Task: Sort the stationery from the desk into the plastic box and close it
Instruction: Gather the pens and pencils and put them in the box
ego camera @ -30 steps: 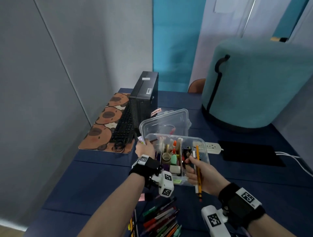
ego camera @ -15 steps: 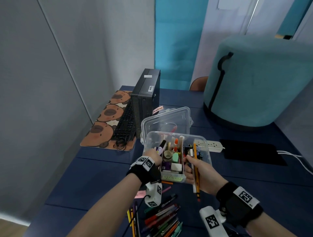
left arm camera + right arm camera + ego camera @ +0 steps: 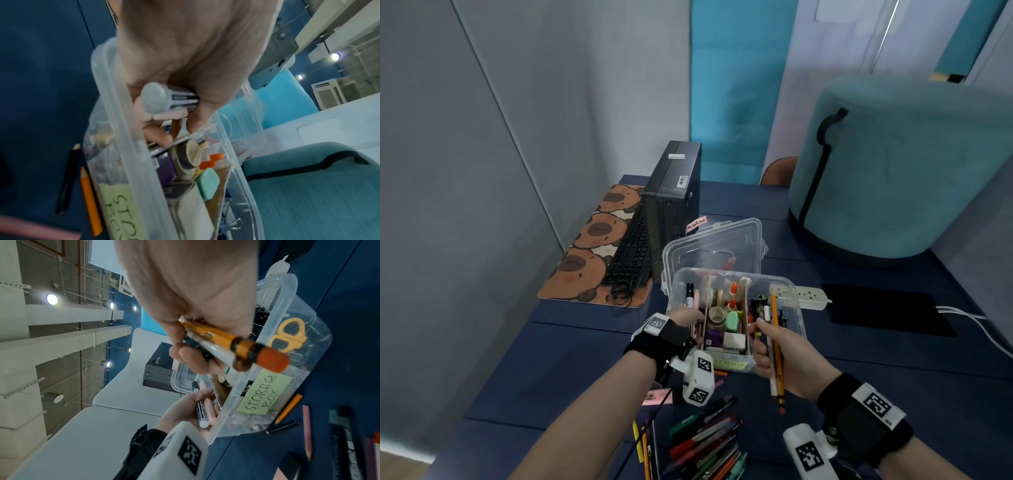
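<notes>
My left grip (image 3: 685, 317), pinching a marker (image 3: 689, 294), has dropped into the plastic box (image 3: 796, 310) on the worktop, right grip (image 3: 774, 346) still clutching pencils (image 3: 775, 346) at its rim, so sorting continues.

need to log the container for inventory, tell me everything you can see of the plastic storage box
The plastic storage box is clear, rectangular with rounded corners, and stands open on the blue desk. Brown dividers split it into compartments holding tape rolls, orange-capped glue bottles, erasers, binder clips and yellow-handled scissors. A green note reading STORAGE BOX sticks to its front wall. Its clear lid stands behind it. The left hand with markers is at its left compartment, the right hand with pencils at its right.
</notes>
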`<state>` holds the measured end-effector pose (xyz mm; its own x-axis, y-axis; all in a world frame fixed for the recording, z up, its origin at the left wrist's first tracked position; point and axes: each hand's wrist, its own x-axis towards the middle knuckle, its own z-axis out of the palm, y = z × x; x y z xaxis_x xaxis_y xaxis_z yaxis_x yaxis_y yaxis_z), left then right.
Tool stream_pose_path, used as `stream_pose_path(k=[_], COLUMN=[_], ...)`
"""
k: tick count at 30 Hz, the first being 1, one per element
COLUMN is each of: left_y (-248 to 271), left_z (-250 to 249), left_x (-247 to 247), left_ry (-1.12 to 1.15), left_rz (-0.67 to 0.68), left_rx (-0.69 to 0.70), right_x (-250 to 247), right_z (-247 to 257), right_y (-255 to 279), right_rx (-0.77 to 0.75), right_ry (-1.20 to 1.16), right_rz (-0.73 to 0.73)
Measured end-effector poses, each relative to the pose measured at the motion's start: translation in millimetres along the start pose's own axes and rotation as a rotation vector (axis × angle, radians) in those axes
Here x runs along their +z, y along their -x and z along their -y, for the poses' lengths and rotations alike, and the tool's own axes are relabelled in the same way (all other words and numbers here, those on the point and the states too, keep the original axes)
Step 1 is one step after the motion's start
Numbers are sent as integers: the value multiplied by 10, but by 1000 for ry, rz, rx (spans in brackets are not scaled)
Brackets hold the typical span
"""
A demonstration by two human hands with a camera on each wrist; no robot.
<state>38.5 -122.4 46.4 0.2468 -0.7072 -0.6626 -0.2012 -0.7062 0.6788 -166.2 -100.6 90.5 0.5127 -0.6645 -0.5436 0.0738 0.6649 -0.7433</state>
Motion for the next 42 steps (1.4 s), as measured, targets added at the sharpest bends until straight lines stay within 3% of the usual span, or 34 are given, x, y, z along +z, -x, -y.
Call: stream_pose_path(k=[3, 10, 14, 20, 23, 25, 27, 29, 30, 34, 37, 42], left_y=[18, -96, -271, -312, -206, -156, -55, 45, 83, 57, 1, -54], left_z=[-12, -133, -110, -41, -55, -60, 4, 110, 182, 424, 488, 566], left_x=[-27, -73, 63, 34, 5, -111, -277, -434, -503, -583, -619, -674], left_ry=[22, -465, -468, -421, -486, -318, -361, -408, -448, -267, -138, 85], left_rz=[61, -151, -105, -7, -14, -114, -271, -466, -485, -197, -143, 14], left_rx=[0, 80, 118, 9, 116, 177, 310, 358, 360, 253, 260, 239], right_x=[11, 60, 62, 20, 29, 34, 81, 211, 300, 775, 973, 993], right_z=[23, 30, 54, 77, 87, 105, 180, 301, 348, 394, 227, 31], right_y=[-14, -84, -119, -191, -287, -393, -519, -647, -739, -1195, -1437, -1440], right_rx=[4, 13, 5, 52, 108, 129, 112, 65, 44, 4, 41, 123], right_ry=[7, -4, -31, -23, -51, -87, -110, -122, -120, 27, 193, 409], right_rz=[-7, -16, -49, -64, -36, -18, 11, 46, 37, -138, -234, -196])
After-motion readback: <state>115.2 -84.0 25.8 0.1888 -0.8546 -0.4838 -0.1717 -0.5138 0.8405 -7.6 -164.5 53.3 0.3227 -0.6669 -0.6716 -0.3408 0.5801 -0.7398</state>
